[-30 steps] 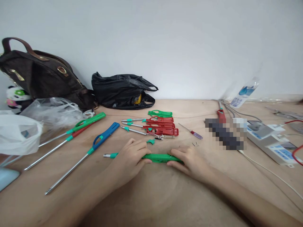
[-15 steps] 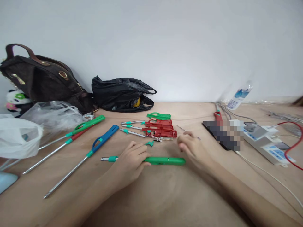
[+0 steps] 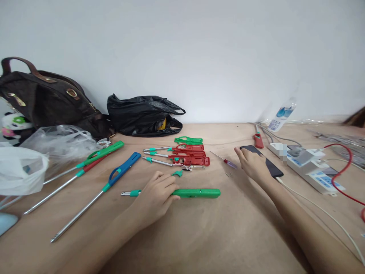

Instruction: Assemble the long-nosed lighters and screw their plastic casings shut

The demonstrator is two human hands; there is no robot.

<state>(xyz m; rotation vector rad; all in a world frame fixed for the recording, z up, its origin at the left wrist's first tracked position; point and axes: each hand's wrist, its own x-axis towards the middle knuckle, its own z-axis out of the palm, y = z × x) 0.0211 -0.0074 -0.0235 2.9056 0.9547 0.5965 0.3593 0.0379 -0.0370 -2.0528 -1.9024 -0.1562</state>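
My left hand (image 3: pixel 158 194) is wrapped round a green long-reach lighter (image 3: pixel 199 193) lying crosswise on the table, its short metal tube pointing left. My right hand (image 3: pixel 252 161) is over a dark phone (image 3: pixel 273 167), covering part of it. Its visible fingers look spread and hold nothing I can see; some are hidden. Left of it lies a screwdriver (image 3: pixel 228 163) with a purple handle, near tiny metal bits (image 3: pixel 229 174). Opened red lighter halves (image 3: pixel 194 160) with loose wires lie beyond my left hand, by a small teal trigger (image 3: pixel 178 173) and a green casing half (image 3: pixel 188 140).
Long lighters, one blue (image 3: pixel 121 167) and one green (image 3: pixel 104 152) over a red one, lie left. Behind stand a dark bag (image 3: pixel 59 101) and a black plastic bag (image 3: pixel 137 118). A power strip (image 3: pixel 313 177), cables, a bottle (image 3: pixel 282 114) and a red lighter piece (image 3: pixel 258 140) are right.
My right hand has moved away from the green lighter, to the right and forward, over the phone. The screwdriver now shows fully. My left hand has kept its hold.
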